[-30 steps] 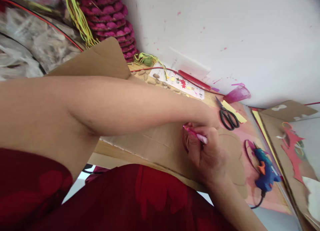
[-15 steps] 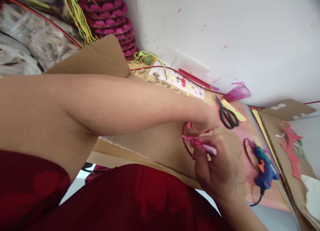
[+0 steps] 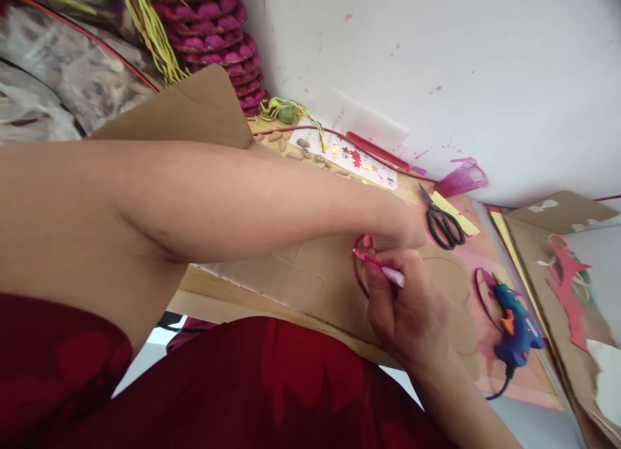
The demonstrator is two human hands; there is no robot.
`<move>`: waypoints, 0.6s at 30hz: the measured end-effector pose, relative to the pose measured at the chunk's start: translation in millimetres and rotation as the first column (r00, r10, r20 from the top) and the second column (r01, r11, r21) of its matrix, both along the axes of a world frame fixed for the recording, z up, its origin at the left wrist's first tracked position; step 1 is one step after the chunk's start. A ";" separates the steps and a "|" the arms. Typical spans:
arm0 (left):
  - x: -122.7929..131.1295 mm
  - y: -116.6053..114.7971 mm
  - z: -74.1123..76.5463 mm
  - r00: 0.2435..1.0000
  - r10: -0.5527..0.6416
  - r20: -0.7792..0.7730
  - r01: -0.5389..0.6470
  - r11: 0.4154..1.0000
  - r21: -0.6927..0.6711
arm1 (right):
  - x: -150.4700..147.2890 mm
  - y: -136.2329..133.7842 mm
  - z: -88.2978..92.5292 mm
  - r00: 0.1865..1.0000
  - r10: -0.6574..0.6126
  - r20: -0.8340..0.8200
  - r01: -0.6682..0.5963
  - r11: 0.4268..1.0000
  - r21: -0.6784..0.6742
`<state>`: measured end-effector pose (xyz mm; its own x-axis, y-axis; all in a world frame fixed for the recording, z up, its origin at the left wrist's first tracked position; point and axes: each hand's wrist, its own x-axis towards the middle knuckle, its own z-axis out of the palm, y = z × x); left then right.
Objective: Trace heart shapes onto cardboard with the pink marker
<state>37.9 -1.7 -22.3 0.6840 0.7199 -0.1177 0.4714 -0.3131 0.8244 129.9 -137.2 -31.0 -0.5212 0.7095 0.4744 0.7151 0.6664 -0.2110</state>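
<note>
One pink pen [image 3: 392,276] is pinched by the right hand [image 3: 412,306] (over cardboard [image 3: 301,274]); the left hand [image 3: 400,230], partly hidden, has a grip I cannot tell.

wall [image 3: 524,74]: white, pink-spattered | table [image 3: 206,285]: pale wood | light: soft, diffuse

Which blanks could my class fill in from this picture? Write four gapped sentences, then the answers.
1. The hand holding a pink pen-like tool is the person's ____ one.
2. The brown sheet under that hand is made of ____.
3. The scissors have ____ handles.
4. The trigger on the glue gun is ____.

Missing words: right; cardboard; black; orange.
</note>
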 end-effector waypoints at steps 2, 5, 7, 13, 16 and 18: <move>-3.2 -6.2 6.0 0.956 -0.184 -0.229 0.200 0.978 0.051 | 3.6 -5.9 5.5 1.000 0.016 0.013 -0.016 1.000 -0.001; -4.5 -11.9 12.5 0.894 -0.276 -0.352 0.335 0.935 0.116 | 11.8 -14.9 12.3 0.999 0.039 0.024 -0.038 0.999 -0.035; -3.4 -12.7 13.7 0.886 -0.284 -0.367 0.355 0.924 0.143 | 17.8 -19.8 14.9 0.999 0.048 0.017 -0.046 0.995 -0.087; -2.1 -11.1 11.5 0.869 -0.294 -0.399 0.378 0.914 0.149 | 23.3 -19.9 12.5 0.999 0.030 -0.034 -0.034 0.991 -0.127; -4.0 -11.9 11.9 0.851 -0.314 -0.421 0.400 0.907 0.131 | 16.4 -11.3 6.8 0.998 0.013 -0.060 -0.018 0.996 -0.085; -5.6 -13.3 13.6 0.847 -0.313 -0.430 0.399 0.909 0.124 | 11.1 -5.7 3.0 0.998 -0.013 -0.068 0.008 0.998 -0.064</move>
<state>32.3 -14.9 -8.8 0.8249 0.4726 -0.3103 0.5646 -0.6603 0.4952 141.0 -142.9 -28.0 -0.4813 0.7448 0.4622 0.7044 0.6425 -0.3018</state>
